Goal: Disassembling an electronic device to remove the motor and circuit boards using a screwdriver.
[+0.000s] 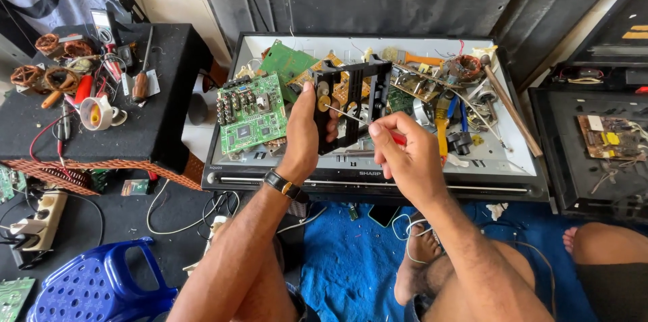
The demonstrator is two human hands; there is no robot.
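- Knees and a bare foot frame the near edge of a blue floor mat, where a person sits cross-legged over repair work.
- Right hand is clenched round the red handle of a screwdriver, its thin steel shaft angled up and left to a screw on the part ahead.
- Left hand, a watch on its wrist, grasps a black plastic frame by its left rail, thumb pressed to the front, holding it upright just above the near edge of an upturned television panel.
- Judged from its open, skeletal moulding, the frame looks light and fairly stiff but liable to crack at its thin bars; the solid side rail is the sound place to grip it, clear of the screw point.
- The screwdriver's slim tip could slip off a small screw head, so a steady brace matters.
- Beside the frame, a green circuit board lies at the panel's left end, loose parts and a yellow-handled tool heaped toward the right.
- Farther left, a black bench carries copper coils, tape and hand tools.
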